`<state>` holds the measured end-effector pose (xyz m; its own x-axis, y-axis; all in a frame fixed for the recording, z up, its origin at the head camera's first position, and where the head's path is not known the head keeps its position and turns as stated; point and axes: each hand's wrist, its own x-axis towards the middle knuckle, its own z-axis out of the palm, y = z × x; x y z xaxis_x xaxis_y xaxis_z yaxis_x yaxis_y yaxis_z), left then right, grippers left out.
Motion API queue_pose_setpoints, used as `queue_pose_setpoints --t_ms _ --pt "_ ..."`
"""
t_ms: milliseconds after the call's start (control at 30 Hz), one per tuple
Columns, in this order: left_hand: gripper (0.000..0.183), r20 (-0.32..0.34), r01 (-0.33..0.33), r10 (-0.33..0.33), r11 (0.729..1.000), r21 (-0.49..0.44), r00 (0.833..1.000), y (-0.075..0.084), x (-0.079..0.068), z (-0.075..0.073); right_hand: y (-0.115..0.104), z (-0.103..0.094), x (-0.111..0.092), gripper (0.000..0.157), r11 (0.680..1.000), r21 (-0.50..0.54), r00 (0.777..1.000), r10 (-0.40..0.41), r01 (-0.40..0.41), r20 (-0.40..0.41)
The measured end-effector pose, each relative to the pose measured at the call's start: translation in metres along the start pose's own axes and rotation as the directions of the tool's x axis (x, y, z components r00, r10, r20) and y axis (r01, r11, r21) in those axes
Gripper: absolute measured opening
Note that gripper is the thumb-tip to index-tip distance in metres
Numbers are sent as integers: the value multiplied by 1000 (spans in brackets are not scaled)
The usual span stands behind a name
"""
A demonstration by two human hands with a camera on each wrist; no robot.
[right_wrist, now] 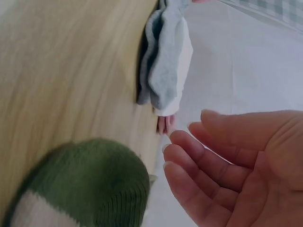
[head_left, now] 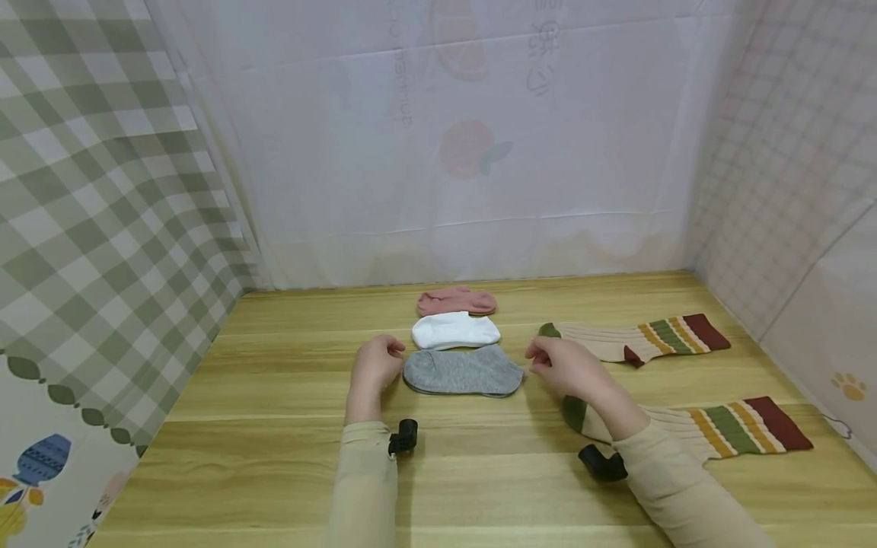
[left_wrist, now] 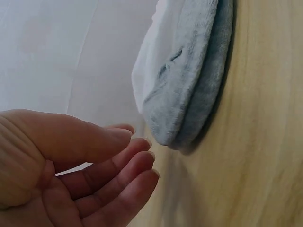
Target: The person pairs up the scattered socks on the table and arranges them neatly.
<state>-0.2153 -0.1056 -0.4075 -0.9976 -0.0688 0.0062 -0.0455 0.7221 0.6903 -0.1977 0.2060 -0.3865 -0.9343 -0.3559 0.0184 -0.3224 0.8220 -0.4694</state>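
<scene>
A pair of grey ankle socks [head_left: 463, 371], one stacked on the other, lies flat at the middle of the table. Just off its left end is my left hand [head_left: 377, 364], fingers loosely bent and nothing between them; the left wrist view has its fingertips [left_wrist: 150, 156] close to the grey sock end [left_wrist: 177, 104]. My right hand [head_left: 567, 369] hovers by the other end, also holding nothing, its thumb and fingers apart in the right wrist view. Behind the grey pair lie white socks [head_left: 455, 331], then pink socks [head_left: 457, 301], in a row.
Two long striped socks lie at the right, one farther back [head_left: 674, 335] and one nearer [head_left: 743, 430], partly behind my right forearm. The nearer one's green toe [right_wrist: 99, 182] is below my right hand. Cloth walls [head_left: 342, 167] enclose the wooden table [head_left: 274, 457] at back and sides.
</scene>
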Motion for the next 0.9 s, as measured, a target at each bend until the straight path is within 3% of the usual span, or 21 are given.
queue_pose_setpoints --t_ms 167,500,667,900 --pt "22 1 -66 66 992 107 998 13 0 -6 1 -5 -6 13 999 -27 1000 -24 24 -5" --pt "23 20 -204 203 966 157 979 38 -9 -2 2 -10 -21 18 996 24 995 -90 91 -43" --pt "27 8 -307 311 933 188 950 46 -18 10 3 -11 -28 18 992 33 990 -116 119 -80" --pt "33 12 -442 455 859 258 891 57 -31 25 7 -11 -36 19 986 25 978 -158 162 -136"
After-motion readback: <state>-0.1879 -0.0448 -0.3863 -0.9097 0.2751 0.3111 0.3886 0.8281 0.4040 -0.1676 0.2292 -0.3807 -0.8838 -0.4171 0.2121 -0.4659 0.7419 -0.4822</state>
